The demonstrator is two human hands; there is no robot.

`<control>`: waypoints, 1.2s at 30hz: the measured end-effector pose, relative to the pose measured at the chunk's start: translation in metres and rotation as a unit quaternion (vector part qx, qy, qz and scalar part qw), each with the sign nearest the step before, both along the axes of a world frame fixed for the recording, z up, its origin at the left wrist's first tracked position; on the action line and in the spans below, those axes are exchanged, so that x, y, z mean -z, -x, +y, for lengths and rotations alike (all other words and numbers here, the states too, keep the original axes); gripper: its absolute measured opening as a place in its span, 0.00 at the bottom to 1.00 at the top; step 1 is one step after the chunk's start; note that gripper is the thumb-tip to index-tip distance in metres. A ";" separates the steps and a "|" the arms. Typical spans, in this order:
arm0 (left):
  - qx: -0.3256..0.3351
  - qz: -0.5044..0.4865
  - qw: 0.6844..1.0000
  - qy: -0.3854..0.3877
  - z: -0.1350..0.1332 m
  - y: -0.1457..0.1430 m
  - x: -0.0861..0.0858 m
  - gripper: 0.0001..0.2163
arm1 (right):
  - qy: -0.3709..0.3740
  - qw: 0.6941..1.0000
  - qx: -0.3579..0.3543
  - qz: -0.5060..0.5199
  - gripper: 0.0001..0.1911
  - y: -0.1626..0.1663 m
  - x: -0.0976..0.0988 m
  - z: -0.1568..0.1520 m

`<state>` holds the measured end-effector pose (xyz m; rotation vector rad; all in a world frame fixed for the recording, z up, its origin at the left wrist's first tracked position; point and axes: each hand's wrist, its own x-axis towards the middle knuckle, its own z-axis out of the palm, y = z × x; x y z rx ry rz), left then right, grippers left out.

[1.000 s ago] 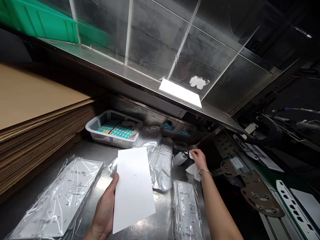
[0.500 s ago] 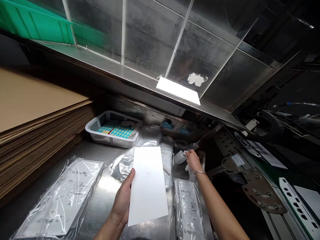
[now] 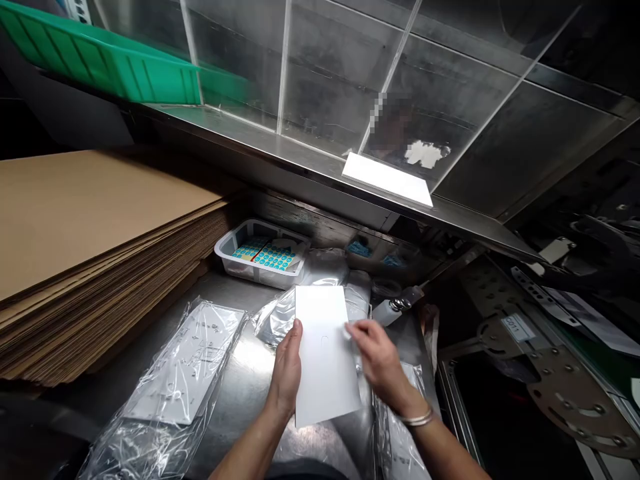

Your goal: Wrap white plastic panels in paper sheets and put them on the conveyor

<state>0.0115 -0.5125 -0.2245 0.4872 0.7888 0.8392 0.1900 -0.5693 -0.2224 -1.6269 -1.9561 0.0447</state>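
My left hand [image 3: 287, 370] grips the left edge of a white rectangular panel [image 3: 325, 380] with a small ring mark near its middle, holding it upright above the steel bench. My right hand [image 3: 380, 363], a bangle on its wrist, rests against the panel's right edge. Its fingertips are pinched together on the panel face, and whatever they hold is too small and blurred to name. A small white bottle with a metal cap [image 3: 389, 309] lies on the bench just beyond the right hand.
Bagged white plates lie at left [image 3: 193, 360], behind the panel [image 3: 277, 320] and under my right arm [image 3: 400, 443]. A tray [image 3: 231, 259] holds blue sticker sheets. Cardboard sheets [image 3: 90, 233] are stacked at left. Another white panel [image 3: 387, 179] sits on the shelf; a green crate [image 3: 100, 67] above; perforated metal parts [image 3: 570, 393] at right.
My right hand left the bottle and came back to the panel's right edge. My left hand carried the panel right and toward the middle. The view shifted, so the bench now sits further right.
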 end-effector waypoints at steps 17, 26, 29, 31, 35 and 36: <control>-0.031 -0.004 0.999 -0.024 -0.011 0.008 -0.007 0.22 | 0.032 0.993 -0.021 -0.108 0.27 0.062 -0.018 -0.014; -0.043 -0.008 0.999 -0.020 -0.010 0.015 -0.005 0.22 | 0.036 0.993 -0.012 -0.108 0.25 0.064 -0.016 -0.015; -0.048 -0.009 0.999 -0.018 -0.010 0.016 -0.005 0.24 | 0.044 0.994 -0.021 -0.103 0.27 0.067 -0.014 -0.015; -0.046 -0.018 0.999 -0.013 -0.010 0.016 -0.006 0.25 | 0.039 0.993 -0.027 -0.104 0.26 0.065 -0.015 -0.010; -0.044 -0.034 0.998 0.011 -0.007 0.020 -0.008 0.27 | 0.002 0.999 -0.017 -0.047 0.21 0.040 -0.022 0.013; -0.046 -0.038 0.998 0.017 -0.006 0.022 -0.008 0.27 | -0.012 1.000 -0.002 -0.014 0.19 0.029 -0.023 0.022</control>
